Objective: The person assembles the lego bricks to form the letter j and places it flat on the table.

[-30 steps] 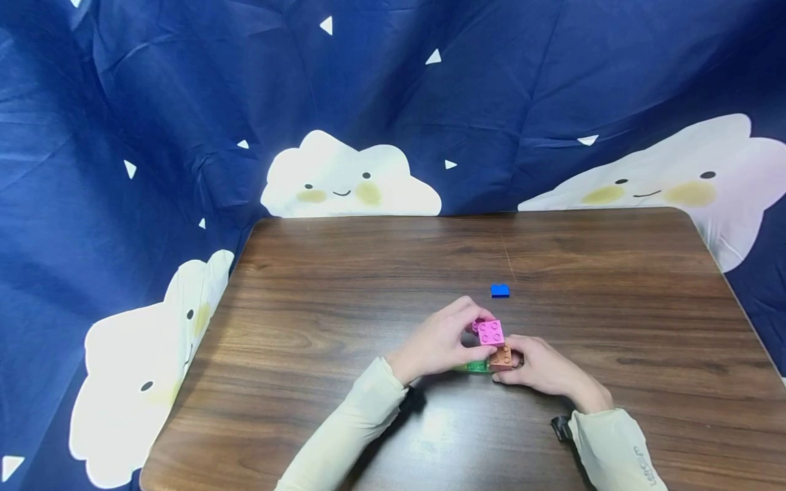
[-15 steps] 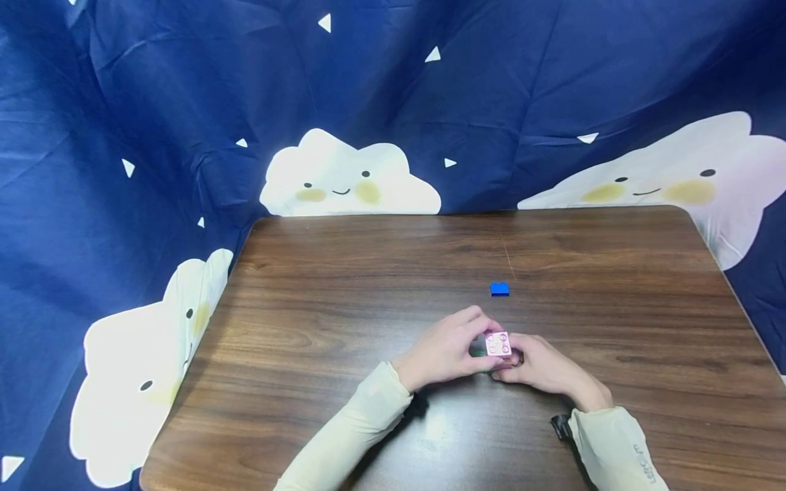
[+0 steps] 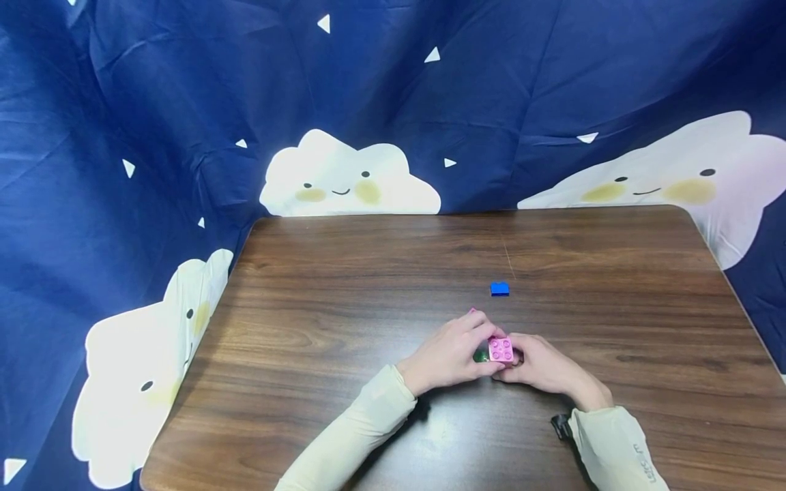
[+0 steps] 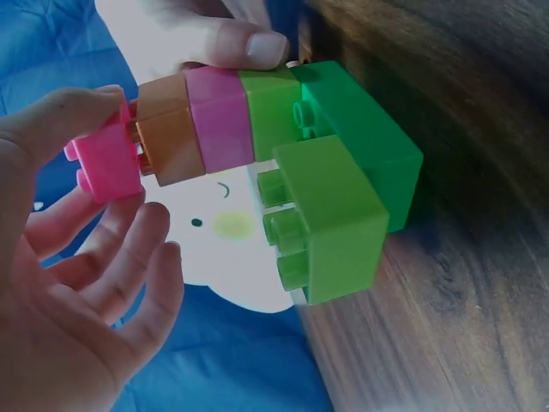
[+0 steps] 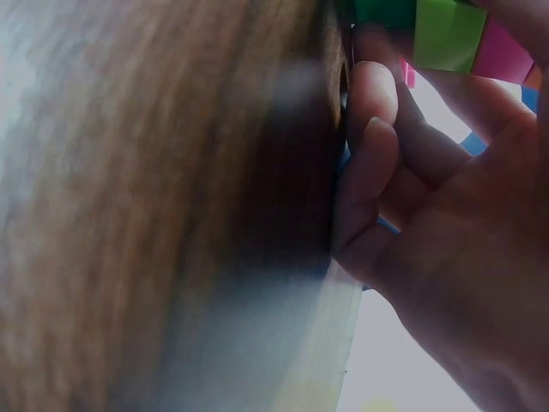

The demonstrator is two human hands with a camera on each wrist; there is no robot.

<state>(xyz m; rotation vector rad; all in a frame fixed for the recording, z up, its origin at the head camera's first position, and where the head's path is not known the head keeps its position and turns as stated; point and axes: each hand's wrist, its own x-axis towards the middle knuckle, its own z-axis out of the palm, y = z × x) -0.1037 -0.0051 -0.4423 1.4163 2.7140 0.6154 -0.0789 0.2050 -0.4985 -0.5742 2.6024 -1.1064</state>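
Note:
My left hand (image 3: 445, 351) pinches a pink toy brick (image 4: 111, 159) between thumb and fingers. In the left wrist view it sits at the top of a stack, with studs of the orange-brown brick (image 4: 171, 142) still showing in a narrow gap. Below come a magenta brick (image 4: 221, 124), a light green brick (image 4: 270, 112) and a dark green brick (image 4: 382, 154) at the table. A lime brick (image 4: 343, 223) with bare studs stands beside the column. My right hand (image 3: 546, 368) grips the column low down, its thumb along the magenta and light green bricks.
A blue brick (image 3: 500, 290) lies on the brown wooden table (image 3: 344, 273) beyond my hands. A small bit of pink (image 3: 473, 310) shows behind my left hand. A dark blue cloth (image 3: 368, 75) with clouds hangs behind the table.
My left hand has moved right and slightly nearer, bringing the pink brick down over the orange-brown one, which it now hides in the head view. The right hand has stayed in place.

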